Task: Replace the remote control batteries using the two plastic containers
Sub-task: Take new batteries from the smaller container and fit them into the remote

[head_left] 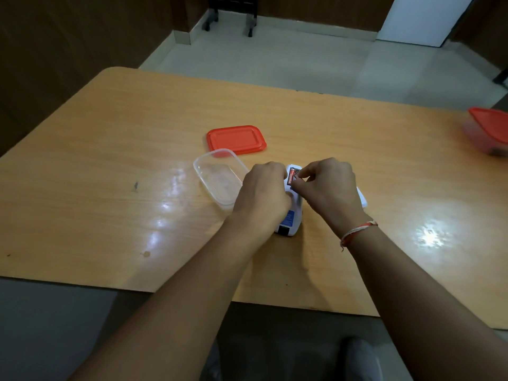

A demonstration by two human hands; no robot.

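Note:
A white remote control [292, 221] lies face down on the wooden table [110, 149], its battery bay open at the far end. My left hand [262, 192] grips the remote's left side. My right hand [328, 188] pinches a battery [294, 179] at the bay, beside a red battery [290, 175] that sits in it. An open clear plastic container [217, 178] stands just left of my left hand, and its red lid [236, 139] lies behind it. A second container with a red lid [488, 130] sits closed at the far right edge.
A white flat piece [362, 198], probably the remote's battery cover, shows from behind my right hand. The table's near edge runs under my forearms. Chair legs [231, 20] stand on the tiled floor beyond the table.

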